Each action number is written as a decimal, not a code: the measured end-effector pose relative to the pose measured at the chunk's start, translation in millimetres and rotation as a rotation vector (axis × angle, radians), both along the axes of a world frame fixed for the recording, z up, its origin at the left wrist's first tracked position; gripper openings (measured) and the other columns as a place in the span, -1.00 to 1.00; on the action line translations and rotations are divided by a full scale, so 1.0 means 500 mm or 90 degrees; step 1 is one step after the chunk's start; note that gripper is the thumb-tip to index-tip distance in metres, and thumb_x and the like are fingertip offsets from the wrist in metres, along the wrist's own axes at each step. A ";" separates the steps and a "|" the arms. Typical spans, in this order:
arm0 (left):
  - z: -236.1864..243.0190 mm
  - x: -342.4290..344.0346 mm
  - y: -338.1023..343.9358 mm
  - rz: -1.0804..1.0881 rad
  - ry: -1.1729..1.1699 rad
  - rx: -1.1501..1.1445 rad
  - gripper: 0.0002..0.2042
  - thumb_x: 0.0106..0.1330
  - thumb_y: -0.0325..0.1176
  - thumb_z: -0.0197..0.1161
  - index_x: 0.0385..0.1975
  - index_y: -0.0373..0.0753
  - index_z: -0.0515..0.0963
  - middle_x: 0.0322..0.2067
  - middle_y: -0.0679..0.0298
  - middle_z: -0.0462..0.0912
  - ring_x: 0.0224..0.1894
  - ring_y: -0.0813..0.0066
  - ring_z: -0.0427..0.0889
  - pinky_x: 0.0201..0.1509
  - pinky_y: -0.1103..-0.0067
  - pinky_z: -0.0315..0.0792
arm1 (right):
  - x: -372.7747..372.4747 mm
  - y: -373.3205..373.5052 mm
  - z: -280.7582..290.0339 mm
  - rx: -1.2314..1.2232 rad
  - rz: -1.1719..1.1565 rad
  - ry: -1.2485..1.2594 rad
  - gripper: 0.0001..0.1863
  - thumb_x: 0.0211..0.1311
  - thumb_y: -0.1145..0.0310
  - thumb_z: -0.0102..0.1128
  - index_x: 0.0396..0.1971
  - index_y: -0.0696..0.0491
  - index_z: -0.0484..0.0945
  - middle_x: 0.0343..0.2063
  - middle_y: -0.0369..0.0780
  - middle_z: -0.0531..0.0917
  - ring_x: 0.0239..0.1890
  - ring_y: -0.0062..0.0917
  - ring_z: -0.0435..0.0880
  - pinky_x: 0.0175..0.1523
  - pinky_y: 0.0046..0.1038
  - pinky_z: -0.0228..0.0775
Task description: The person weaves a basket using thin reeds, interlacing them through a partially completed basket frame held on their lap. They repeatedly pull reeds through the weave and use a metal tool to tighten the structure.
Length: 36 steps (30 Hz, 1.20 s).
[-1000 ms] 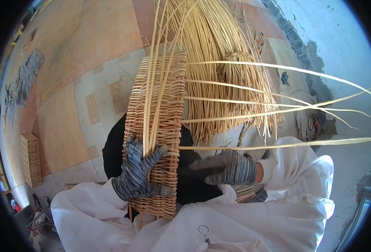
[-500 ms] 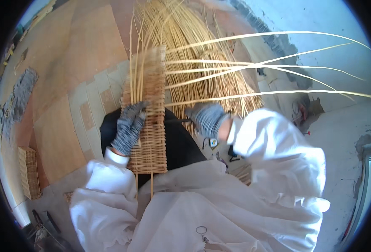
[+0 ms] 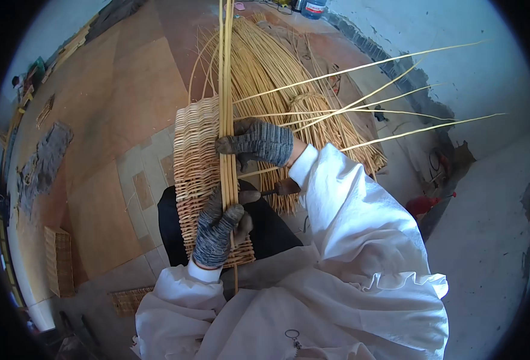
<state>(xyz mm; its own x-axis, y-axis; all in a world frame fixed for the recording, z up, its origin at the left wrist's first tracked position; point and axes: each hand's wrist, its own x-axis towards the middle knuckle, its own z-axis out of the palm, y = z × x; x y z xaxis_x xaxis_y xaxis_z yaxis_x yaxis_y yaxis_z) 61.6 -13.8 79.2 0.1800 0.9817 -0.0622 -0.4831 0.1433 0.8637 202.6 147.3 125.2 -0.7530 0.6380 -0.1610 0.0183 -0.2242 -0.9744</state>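
A long woven wicker panel (image 3: 194,150) lies over my lap, with several pale rods (image 3: 227,72) running lengthwise along its right side. My left hand (image 3: 212,237), in a grey knit glove, is closed around the lower part of these rods, against the panel. Higher up, my gloved right hand (image 3: 259,143) closes its fingers over the same rods. Beside the left hand's fingertips a tool with a brown handle (image 3: 286,186) sticks out to the right; whether its dark shaft is held or stuck in the weave is hidden. Long loose rods (image 3: 391,111) fan out rightward from the panel.
A large bundle of thin rods (image 3: 277,66) spreads over the floor ahead. Woven pieces (image 3: 59,261) stand at the lower left, near a grey cloth (image 3: 45,156). A wall (image 3: 487,210) rises on the right, with a red object (image 3: 421,205) at its foot.
My right hand has left the tool and moved up and left onto the lengthwise rods. Those rods now stand together along the panel's right side. My left hand has shifted down and right onto them.
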 end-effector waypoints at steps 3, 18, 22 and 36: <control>-0.018 0.009 0.002 0.117 0.298 0.157 -0.51 0.36 -0.31 0.06 0.27 -0.19 0.17 -0.26 0.21 0.58 -0.45 0.61 0.49 -0.37 0.70 0.44 | 0.001 -0.016 0.001 0.047 -0.006 -0.019 -0.58 0.09 0.14 0.30 -0.19 0.17 0.54 -0.40 -0.19 0.66 -0.49 -0.54 0.64 -0.42 -0.57 0.54; -0.129 -0.063 0.082 0.160 0.744 0.404 -0.50 0.14 -0.24 0.33 0.08 -0.25 0.42 -0.22 0.12 0.51 -0.09 0.17 0.49 0.07 0.37 0.35 | 0.295 -0.323 -0.215 0.200 -0.376 -0.077 -0.83 0.20 0.40 0.15 -0.29 0.18 0.56 -0.52 -0.21 0.62 -0.39 -0.52 0.64 -0.26 -0.55 0.50; -0.112 -0.051 0.066 0.100 0.873 0.337 -0.02 -0.42 0.21 0.50 0.10 -0.19 0.41 -0.02 0.05 0.36 0.07 0.07 0.31 0.20 0.23 0.18 | 0.260 -0.340 -0.194 -0.040 -0.664 0.155 -0.93 0.03 0.51 0.28 -0.47 0.15 0.57 -0.54 -0.18 0.62 -0.47 -0.47 0.67 -0.29 -0.49 0.55; -0.094 -0.053 0.070 0.094 0.855 0.299 -0.18 -0.31 0.17 0.48 0.03 -0.13 0.48 -0.04 0.13 0.33 0.07 0.12 0.26 0.22 0.25 0.13 | 0.223 -0.126 -0.131 0.597 -0.121 0.045 -0.84 0.01 0.37 0.34 -0.47 -0.01 0.49 -0.39 -0.19 0.68 -0.21 -0.33 0.65 -0.03 -0.27 0.41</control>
